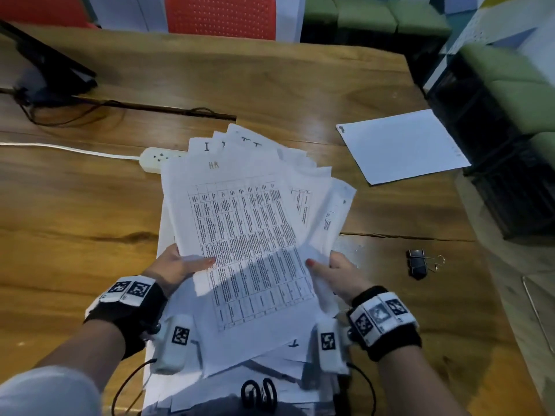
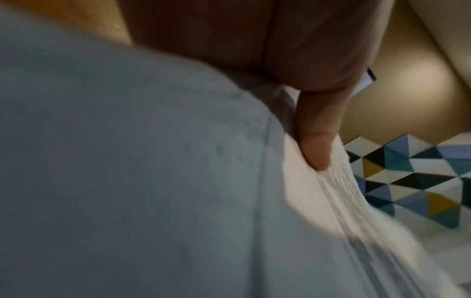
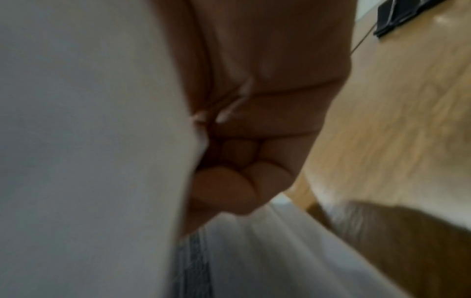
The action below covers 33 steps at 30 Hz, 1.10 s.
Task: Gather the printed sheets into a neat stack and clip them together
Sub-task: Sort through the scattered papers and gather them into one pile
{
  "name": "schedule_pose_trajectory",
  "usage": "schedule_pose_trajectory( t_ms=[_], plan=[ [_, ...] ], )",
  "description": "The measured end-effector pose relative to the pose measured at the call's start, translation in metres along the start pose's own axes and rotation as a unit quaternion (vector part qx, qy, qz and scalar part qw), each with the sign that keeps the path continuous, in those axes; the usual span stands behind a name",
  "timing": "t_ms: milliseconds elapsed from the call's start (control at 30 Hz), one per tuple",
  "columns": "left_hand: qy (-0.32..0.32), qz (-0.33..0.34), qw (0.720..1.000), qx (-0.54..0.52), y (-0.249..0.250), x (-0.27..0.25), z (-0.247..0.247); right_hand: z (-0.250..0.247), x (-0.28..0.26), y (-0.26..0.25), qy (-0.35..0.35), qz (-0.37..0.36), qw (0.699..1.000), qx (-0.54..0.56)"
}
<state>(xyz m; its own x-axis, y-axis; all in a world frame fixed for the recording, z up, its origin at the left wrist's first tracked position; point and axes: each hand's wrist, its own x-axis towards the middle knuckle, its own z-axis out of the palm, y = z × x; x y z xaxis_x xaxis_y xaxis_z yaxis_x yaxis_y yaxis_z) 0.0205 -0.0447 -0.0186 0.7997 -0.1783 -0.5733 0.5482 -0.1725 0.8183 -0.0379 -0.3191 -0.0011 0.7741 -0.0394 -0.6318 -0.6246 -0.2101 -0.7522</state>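
Observation:
A loose, fanned bundle of printed sheets [image 1: 249,232] is held above the wooden table [image 1: 75,211]; its top page shows a table of text and "HR". My left hand [image 1: 177,264] grips the bundle's left edge, thumb on top, fingers [image 2: 316,141] under the paper [image 2: 153,161]. My right hand [image 1: 333,271] grips the right edge, thumb on top, fingers [image 3: 229,185] curled beneath the sheets [image 3: 89,141]. A black binder clip [image 1: 419,263] lies on the table to the right of my right hand, seen also as the binder clip [image 3: 397,14] in the right wrist view.
A separate clipped white stack [image 1: 402,147] lies at the table's right edge. A white power strip [image 1: 156,159] sits behind the bundle, a monitor stand [image 1: 51,76] at far left. Scissors [image 1: 259,393] rest on more paper by my body. Black crates [image 1: 495,163] stand right.

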Motion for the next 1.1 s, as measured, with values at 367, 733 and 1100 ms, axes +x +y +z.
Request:
schedule_pose_trajectory(
  t_ms=[367, 733, 1100],
  plan=[
    [-0.005, 0.012, 1.0, 0.027, 0.008, -0.002, 0.008, -0.014, 0.016, 0.01, 0.148, -0.073, 0.985, 0.051],
    [-0.063, -0.014, 0.994, 0.086, 0.029, -0.001, 0.021, -0.014, 0.025, 0.028, 0.038, -0.111, 0.937, 0.328],
    [0.299, -0.031, 0.898, 0.323, 0.004, 0.014, -0.019, -0.034, -0.001, 0.066, 0.053, -0.002, 0.934, 0.354]
  ],
)
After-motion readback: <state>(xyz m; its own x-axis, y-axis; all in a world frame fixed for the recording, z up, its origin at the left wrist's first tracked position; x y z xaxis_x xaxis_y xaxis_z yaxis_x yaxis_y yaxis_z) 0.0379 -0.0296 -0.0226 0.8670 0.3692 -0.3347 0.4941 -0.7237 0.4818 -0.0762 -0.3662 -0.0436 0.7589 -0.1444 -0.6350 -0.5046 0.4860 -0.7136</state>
